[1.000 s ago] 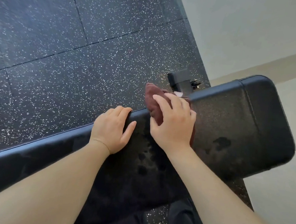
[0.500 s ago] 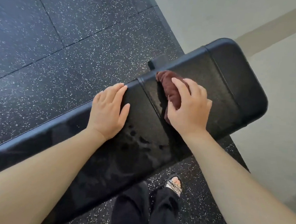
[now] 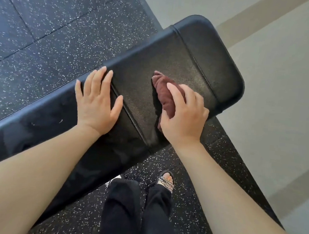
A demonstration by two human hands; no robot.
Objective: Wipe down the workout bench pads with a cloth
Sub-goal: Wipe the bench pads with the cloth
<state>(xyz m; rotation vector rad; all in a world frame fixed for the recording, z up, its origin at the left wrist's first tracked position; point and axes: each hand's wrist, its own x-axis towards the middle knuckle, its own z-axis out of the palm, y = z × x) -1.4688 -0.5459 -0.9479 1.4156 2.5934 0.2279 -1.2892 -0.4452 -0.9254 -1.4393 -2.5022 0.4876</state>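
Black bench pad (image 3: 137,90) w/ long axis lower left to upper right, maroon cloth (image 3: 163,94) bunched lengthwise across pad, tip toward far edge, right hand (image 3: 183,116) fingers curled gripping cloth, left hand (image 3: 96,102) flat, fingers spread, over pad seam (image 3: 130,117), speckled floor (image 3: 47,29) beyond.

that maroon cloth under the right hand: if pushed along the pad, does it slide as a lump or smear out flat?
The cloth is bunched into soft folds under the right hand, so it probably stays limp and reshapes as pushed. The bench pad there looks matt and grainy, so the cloth likely drags rather than glides. It looks light, and would likely droop if lifted by one end.
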